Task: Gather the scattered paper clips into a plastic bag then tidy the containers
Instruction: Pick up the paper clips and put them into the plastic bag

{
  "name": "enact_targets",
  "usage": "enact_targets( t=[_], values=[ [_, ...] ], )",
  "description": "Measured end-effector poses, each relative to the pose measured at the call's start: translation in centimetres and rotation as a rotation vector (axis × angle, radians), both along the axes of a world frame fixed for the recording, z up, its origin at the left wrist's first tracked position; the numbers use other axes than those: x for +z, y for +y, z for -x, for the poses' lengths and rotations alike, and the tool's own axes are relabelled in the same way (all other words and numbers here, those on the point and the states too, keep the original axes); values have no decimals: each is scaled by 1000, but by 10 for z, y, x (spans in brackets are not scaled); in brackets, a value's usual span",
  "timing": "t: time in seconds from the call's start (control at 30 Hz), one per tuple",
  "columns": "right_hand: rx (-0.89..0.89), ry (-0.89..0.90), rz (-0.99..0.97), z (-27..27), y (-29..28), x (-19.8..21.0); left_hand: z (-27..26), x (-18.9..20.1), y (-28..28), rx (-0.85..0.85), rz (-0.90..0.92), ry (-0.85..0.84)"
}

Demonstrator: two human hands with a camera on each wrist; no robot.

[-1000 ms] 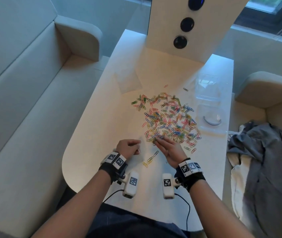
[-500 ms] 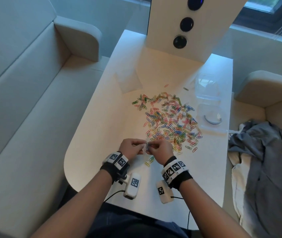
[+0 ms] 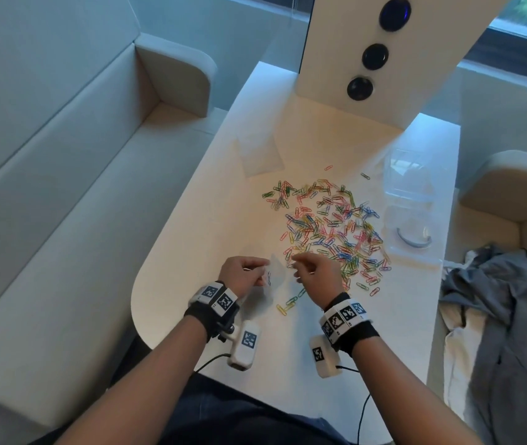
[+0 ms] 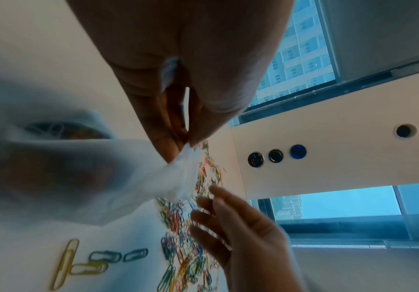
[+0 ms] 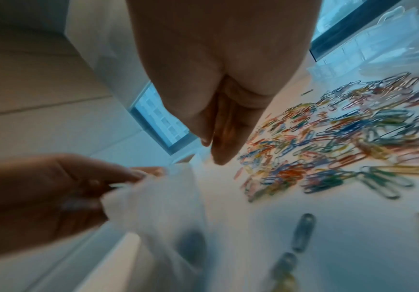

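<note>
Head view: our left hand (image 3: 244, 275) pinches the plastic bag (image 3: 275, 273) at its rim; right hand (image 3: 317, 273) at its 3 o'clock, fingers loosely curled, apparently holding nothing. Paper clips (image 3: 333, 226) are spread at 1 o'clock of both hands.

Left wrist: bag mouth (image 4: 183, 173) bunched, so we should spread it.

Right wrist: fingers (image 5: 222, 134) together; pinch several clips per trip.
</note>
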State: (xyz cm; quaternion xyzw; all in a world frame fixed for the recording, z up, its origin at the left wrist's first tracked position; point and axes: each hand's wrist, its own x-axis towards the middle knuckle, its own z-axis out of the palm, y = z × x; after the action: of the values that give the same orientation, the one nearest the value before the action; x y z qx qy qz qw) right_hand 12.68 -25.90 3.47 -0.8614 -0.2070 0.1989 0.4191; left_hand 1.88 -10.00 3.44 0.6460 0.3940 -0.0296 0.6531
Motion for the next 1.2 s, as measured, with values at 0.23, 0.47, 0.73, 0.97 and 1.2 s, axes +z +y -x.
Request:
enact_targets(
  t=[0.23,0.47,0.73,0.97,1.2],
  values=[
    [1079,-501,521,20,-55,-68,8,-6,18,61,3,9],
    [970,-666,666,-37,-98,-82,13,-10,15,97,6,48],
    [802,-622,727,-59,-100,-68,0,-9,3,77,31,56],
    [577,-466,638,-66,-82,-67,-15,-15,-5,59,31,51],
    [-300,106,247,-74,-76,-45,-29,-17,-15,5,30,43]
  ],
)
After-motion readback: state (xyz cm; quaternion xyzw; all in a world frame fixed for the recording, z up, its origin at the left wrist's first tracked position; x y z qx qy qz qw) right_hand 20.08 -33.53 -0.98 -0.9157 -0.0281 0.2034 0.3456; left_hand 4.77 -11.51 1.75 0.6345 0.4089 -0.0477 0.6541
